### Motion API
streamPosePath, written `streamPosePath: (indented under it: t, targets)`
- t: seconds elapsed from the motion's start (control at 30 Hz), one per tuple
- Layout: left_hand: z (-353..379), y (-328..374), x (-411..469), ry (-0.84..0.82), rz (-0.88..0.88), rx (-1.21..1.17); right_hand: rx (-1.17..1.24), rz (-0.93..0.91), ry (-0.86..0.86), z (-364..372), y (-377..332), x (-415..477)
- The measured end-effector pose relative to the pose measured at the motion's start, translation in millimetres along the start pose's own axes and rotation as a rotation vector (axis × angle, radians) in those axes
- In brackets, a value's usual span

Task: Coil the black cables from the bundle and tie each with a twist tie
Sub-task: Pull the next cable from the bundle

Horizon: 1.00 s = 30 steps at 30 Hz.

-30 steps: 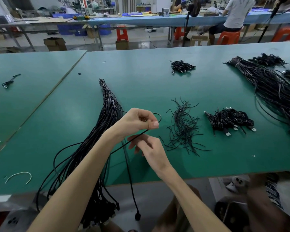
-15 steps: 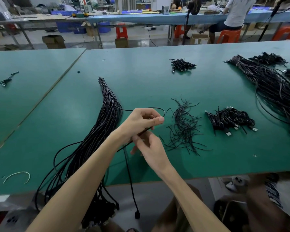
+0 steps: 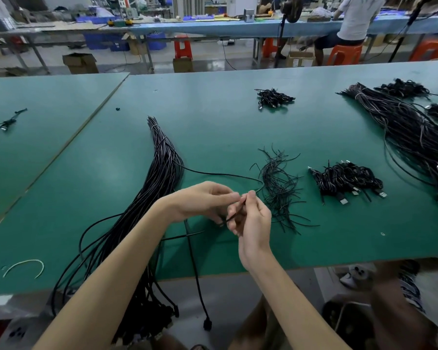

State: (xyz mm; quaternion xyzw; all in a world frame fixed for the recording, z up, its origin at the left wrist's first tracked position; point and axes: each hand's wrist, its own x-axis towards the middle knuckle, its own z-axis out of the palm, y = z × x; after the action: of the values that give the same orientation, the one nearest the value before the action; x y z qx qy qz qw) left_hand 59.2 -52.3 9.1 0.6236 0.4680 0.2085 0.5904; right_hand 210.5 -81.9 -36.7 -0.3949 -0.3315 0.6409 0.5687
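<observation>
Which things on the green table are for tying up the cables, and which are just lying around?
For the job: left hand and right hand pinching one black cable; cable bundle; twist ties; pile of tied coils.
Just lying about: white cord scrap; small black bit; loose cable piece far left.

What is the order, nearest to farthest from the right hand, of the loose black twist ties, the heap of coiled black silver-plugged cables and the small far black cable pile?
From the right hand:
1. loose black twist ties, just right of it
2. heap of coiled black silver-plugged cables, farther right
3. small far black cable pile, across the green table
</observation>
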Motion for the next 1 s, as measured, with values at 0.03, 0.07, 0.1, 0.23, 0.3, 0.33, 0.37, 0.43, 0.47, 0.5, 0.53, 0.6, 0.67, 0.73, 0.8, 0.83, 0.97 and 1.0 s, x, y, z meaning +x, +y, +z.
streamPosePath:
  t: [0.03, 0.07, 0.1, 0.23, 0.3, 0.33, 0.37, 0.43, 0.47, 0.5, 0.53, 0.6, 0.67, 0.73, 0.8, 0.83, 0.97, 1.0]
  targets:
    - [-2.6, -3.4, -3.7, -0.062, -0.022, 0.01, 0.013, -0.001, 0.022, 0.5, 0.1, 0.1]
    - [-6.3, -6.8, -7.7, -0.123, -0.035, 0.002, 0.032, -0.007, 0.042, 0.9, -0.1, 0.2]
    - [-10.8, -10.3, -12.3, -0.169, -0.041, -0.012, 0.056, -0.016, 0.059, 1.4, -0.4, 0.3]
    - [-35.2, -21.0, -33.1, -0.249, -0.044, 0.02, 0.161, -0.041, 0.084, 2.0, -1.3, 1.6]
    - [-43.7, -24.6, -39.2, -0.282, 0.0, 0.02, 0.152, -0.025, 0.079, 1.9, -1.6, 2.0]
    - [-45.4, -26.0, -40.0, -0.274, 0.036, -0.001, 0.131, -0.011, 0.072, 1.9, -1.8, 2.2]
    - [-45.3, -27.4, -39.3, -0.243, 0.077, -0.039, 0.107, 0.004, 0.063, 1.9, -2.0, 2.1]
    - [-41.1, -30.9, -34.3, -0.131, 0.154, -0.164, 0.058, 0.032, 0.034, 2.5, -2.8, 2.4]
    - [-38.0, -33.0, -30.5, -0.064, 0.188, -0.243, 0.034, 0.039, 0.016, 2.7, -3.4, 2.2]
    - [-35.0, -34.8, -26.6, -0.001, 0.217, -0.324, 0.01, 0.04, -0.002, 3.0, -3.6, 1.8]
    - [-32.6, -36.1, -22.8, 0.055, 0.241, -0.406, -0.018, 0.032, -0.017, 3.4, -3.4, 1.2]
    - [-30.0, -37.8, -15.9, 0.145, 0.284, -0.576, -0.087, 0.006, -0.046, 4.3, -2.6, -0.3]
    - [-31.3, -38.8, -12.6, 0.213, 0.318, -0.753, -0.132, -0.015, -0.066, 5.0, -1.2, -1.0]
    - [-36.2, -40.8, -14.1, 0.19, 0.345, -0.967, -0.146, -0.025, -0.053, 4.9, 0.3, -0.2]
    - [-40.8, -43.7, -19.2, 0.088, 0.396, -1.167, -0.156, -0.031, -0.034, 4.3, 1.4, 1.0]
    - [-42.6, -45.4, -21.8, 0.061, 0.432, -1.235, -0.164, -0.034, -0.034, 4.3, 2.0, 1.4]
    - [-43.7, -47.2, -26.7, 0.176, 0.535, -1.345, -0.191, -0.038, -0.048, 4.8, 2.9, 0.8]
    - [-43.9, -47.1, -25.7, 0.219, 0.54, -1.346, -0.191, -0.037, -0.049, 4.7, 2.7, 0.4]
